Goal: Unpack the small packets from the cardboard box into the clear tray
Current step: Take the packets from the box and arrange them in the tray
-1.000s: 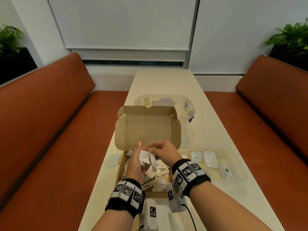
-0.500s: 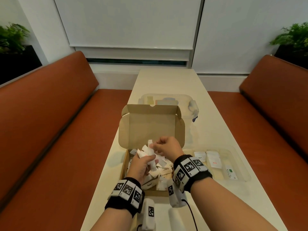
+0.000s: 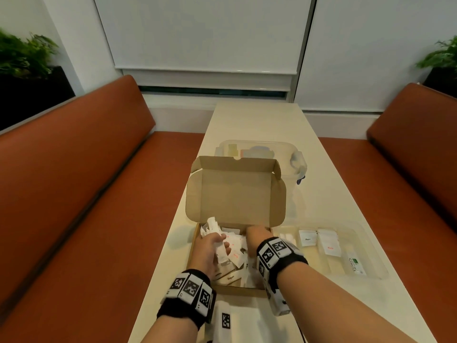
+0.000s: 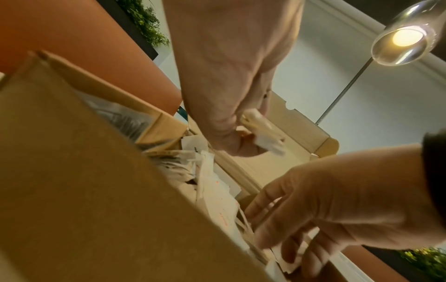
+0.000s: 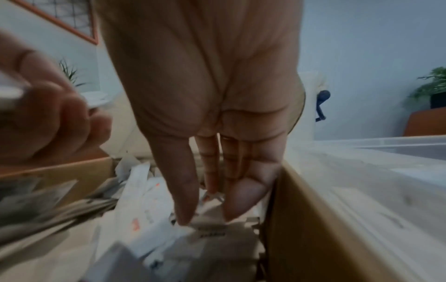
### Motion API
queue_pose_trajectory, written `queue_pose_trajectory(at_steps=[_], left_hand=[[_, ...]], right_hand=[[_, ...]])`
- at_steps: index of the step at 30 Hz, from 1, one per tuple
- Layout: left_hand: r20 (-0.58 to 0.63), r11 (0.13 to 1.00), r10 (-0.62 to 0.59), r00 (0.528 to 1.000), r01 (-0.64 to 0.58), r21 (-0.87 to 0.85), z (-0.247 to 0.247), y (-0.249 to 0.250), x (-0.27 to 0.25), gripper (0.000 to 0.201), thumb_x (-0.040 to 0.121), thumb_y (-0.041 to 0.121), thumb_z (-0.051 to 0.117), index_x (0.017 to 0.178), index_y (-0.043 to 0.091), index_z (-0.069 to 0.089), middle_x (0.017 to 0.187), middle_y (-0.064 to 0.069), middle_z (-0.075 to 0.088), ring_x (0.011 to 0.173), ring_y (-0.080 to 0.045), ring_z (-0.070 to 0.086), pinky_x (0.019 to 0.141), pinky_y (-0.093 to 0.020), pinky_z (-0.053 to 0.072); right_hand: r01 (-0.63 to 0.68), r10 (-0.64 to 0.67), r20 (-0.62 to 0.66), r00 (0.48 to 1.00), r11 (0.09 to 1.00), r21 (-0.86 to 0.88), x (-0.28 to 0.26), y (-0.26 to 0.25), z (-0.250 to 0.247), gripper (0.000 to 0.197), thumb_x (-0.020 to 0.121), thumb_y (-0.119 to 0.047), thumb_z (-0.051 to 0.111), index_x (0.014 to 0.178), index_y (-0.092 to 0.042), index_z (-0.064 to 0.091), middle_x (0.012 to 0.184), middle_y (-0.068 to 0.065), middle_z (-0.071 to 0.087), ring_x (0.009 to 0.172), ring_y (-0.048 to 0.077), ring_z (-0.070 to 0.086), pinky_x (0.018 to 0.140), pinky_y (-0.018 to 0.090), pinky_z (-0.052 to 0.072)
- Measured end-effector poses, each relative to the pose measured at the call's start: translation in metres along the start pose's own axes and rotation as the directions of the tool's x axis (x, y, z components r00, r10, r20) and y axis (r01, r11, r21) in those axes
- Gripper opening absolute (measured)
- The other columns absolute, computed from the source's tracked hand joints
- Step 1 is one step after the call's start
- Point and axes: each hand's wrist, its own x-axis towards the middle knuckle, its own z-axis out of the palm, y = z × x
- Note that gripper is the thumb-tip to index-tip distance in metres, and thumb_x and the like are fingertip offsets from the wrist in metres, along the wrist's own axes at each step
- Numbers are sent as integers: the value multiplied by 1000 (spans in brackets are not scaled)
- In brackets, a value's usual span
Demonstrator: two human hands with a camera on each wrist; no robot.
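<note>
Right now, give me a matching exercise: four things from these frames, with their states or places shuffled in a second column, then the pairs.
Things:
1. left hand
2. right hand
3. brown cardboard box
4. clear plastic tray

States or places:
A. lid flap standing open, heap of small white packets inside
B. on the cream table to the right of the box, a few packets laid in it
C. grips a bunch of white packets
D. fingers straight, reaching down into the heap

Pairs: 1-C, 2-D, 3-A, 4-B
</note>
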Motion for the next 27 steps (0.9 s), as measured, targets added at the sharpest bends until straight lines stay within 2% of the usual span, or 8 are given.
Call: queue_pose_trajectory(at_steps=[3, 8, 12, 17, 20, 23, 25, 27], left_hand=[[-4, 999, 27, 1000, -27, 40, -4, -1, 3, 16, 85, -1, 48, 100, 0, 53, 50, -6, 50, 42, -16, 46, 43, -20, 39], [-2, 998, 53, 999, -53, 24, 1, -3, 2, 5, 89, 9, 58, 94, 7, 56, 56, -1, 59, 40, -10, 54, 40, -18, 43], [-5, 999, 27, 1000, -27, 44, 4, -4, 3, 16, 88, 15, 62, 100, 3, 59, 59, -1, 61, 40, -10, 54, 39, -20, 44], [1, 998, 34, 999, -34, 59, 5, -8, 1, 33, 88, 15, 62, 117, 1, 55, 59, 0, 66, 42, -12, 58, 40, -22, 45], [22, 997, 23, 1000, -24, 67, 7, -9, -1, 43, 89, 16, 61, 125, -3, 50, 57, -3, 64, 43, -14, 59, 40, -22, 45], [-5, 997, 36, 999, -35, 69, 10, -6, -3, 38, 90, 16, 60, 125, 2, 51, 71, -5, 65, 47, -14, 60, 43, -23, 46], [-39, 996, 36, 999, -33, 86, 10, -5, -1, 37, 91, 20, 59, 126, 8, 51, 85, -8, 62, 59, -16, 59, 51, -26, 48], [-69, 994, 29, 997, -21, 109, 10, -3, 0, 37, 92, 23, 59, 126, 11, 50, 92, -10, 61, 68, -20, 59, 56, -29, 49]], right_hand=[[1, 0, 14, 1000, 999, -47, 4, -3, 6, 34, 92, -6, 51, 127, -5, 53, 129, 13, 56, 117, 27, 56, 94, 33, 46], [40, -37, 22, 999, 987, -155, 8, -8, 8, 30, 96, -11, 45, 122, -4, 57, 127, 14, 57, 115, 28, 57, 93, 34, 47], [61, -58, 24, 998, 981, -184, 8, -10, 6, 27, 96, -9, 43, 113, -2, 62, 117, 14, 64, 108, 28, 61, 85, 33, 49], [91, -81, 50, 995, 965, -245, 6, -12, 5, 26, 96, -9, 43, 113, -2, 61, 118, 14, 63, 108, 27, 61, 83, 31, 48], [102, -93, 47, 995, 965, -243, 2, -13, 1, 27, 96, -7, 41, 114, -2, 61, 118, 14, 63, 108, 27, 61, 83, 31, 48], [103, -107, -5, 994, 969, -226, -4, -14, -5, 27, 97, -7, 40, 112, -2, 62, 115, 13, 64, 106, 28, 62, 84, 32, 49], [96, -109, -71, 991, 981, -171, -8, -12, -12, 24, 96, -7, 42, 109, -2, 62, 113, 13, 64, 103, 27, 62, 83, 31, 49], [96, -109, -172, 979, 992, -78, -13, -11, -23, 21, 95, -9, 46, 105, -2, 64, 108, 12, 66, 98, 26, 64, 80, 30, 50]])
